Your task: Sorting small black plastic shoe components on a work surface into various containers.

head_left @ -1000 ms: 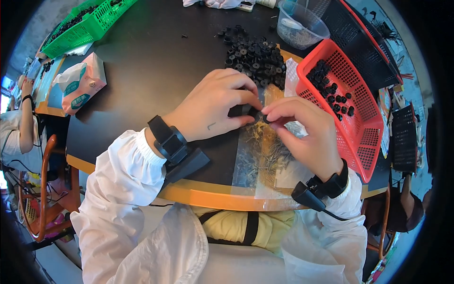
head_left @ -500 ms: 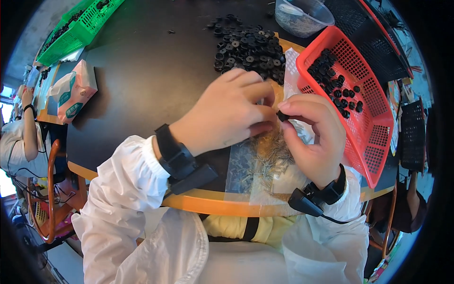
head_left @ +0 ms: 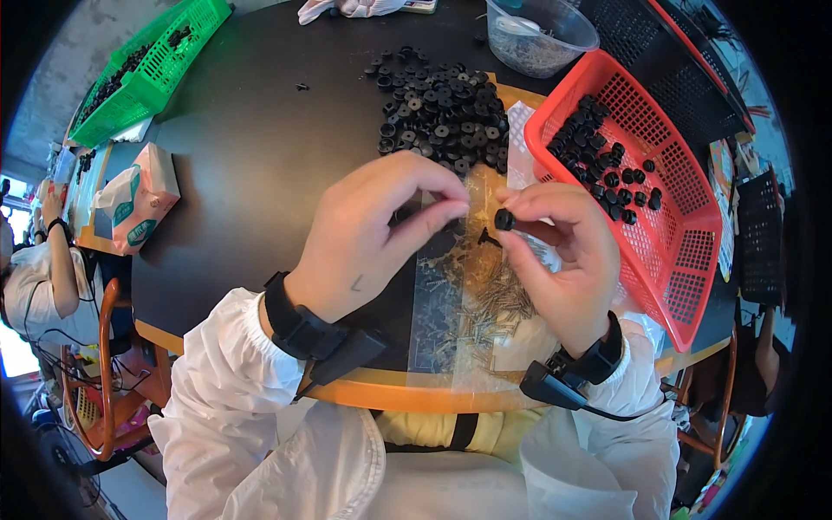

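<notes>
My right hand [head_left: 568, 247] pinches a small black round knob [head_left: 504, 219] between thumb and fingertips, above the table's near part. To its left, my left hand [head_left: 355, 230] has thumb and forefinger pressed together; whatever they hold, if anything, is too small to make out. A small black T-shaped piece [head_left: 490, 237] shows just below the knob, apart from both hands. Under the hands, thin metal pins [head_left: 503, 303] lie scattered on a clear plastic sheet [head_left: 433, 334]. Beyond them is a heap of black round parts [head_left: 446, 117] with holes in their middles.
A red basket [head_left: 693, 290] with black knobs stands at the right. Behind it are a clear plastic tub [head_left: 537, 52] and black baskets [head_left: 667, 78]. At the left are a tissue pack [head_left: 143, 199] and a green basket [head_left: 186, 52]. Another person [head_left: 48, 260] sits at far left.
My left hand has drawn back left from the right hand, its fingers now pinched. The knob in my right hand is now more plainly visible, and the T-shaped piece has come into sight.
</notes>
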`<state>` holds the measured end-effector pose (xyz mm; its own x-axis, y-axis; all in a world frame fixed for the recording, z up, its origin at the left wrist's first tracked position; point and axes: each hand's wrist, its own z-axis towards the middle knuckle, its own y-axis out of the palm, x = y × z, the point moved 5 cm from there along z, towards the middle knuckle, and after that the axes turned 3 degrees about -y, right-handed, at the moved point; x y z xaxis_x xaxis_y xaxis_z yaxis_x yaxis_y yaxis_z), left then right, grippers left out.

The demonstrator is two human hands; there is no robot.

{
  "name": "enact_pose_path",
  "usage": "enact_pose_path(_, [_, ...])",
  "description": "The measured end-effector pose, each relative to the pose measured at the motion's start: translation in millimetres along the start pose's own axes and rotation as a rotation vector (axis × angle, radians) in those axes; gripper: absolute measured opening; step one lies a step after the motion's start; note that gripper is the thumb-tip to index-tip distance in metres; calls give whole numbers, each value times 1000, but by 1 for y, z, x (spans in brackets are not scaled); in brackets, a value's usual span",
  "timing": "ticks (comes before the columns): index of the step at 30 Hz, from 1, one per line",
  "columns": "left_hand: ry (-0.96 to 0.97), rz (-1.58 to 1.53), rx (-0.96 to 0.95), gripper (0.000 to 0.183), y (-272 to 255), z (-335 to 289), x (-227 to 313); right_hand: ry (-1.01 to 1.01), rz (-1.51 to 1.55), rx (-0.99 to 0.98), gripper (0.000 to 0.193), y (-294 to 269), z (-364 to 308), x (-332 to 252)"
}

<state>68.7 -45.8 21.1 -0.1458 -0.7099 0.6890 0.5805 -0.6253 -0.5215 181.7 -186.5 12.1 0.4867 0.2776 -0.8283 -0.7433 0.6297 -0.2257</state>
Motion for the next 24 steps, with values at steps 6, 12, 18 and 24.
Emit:
enact_pose_path(6, [-58, -198, -56, 13, 2, -4, 5, 7, -62, -47, 25, 3, 1, -8])
enact_pose_path(12, [-75, -193, -79, 12, 3, -5, 3, 53, -73, -69, 22, 2, 2, -7])
enact_pose_path(18, [-33, -174, -61, 12, 2, -5, 3, 246, 132, -65, 24, 3, -1, 1])
enact_pose_path(24, [-112, -199, -68, 12, 3, -5, -3, 411, 379, -80, 29, 6, -7, 15])
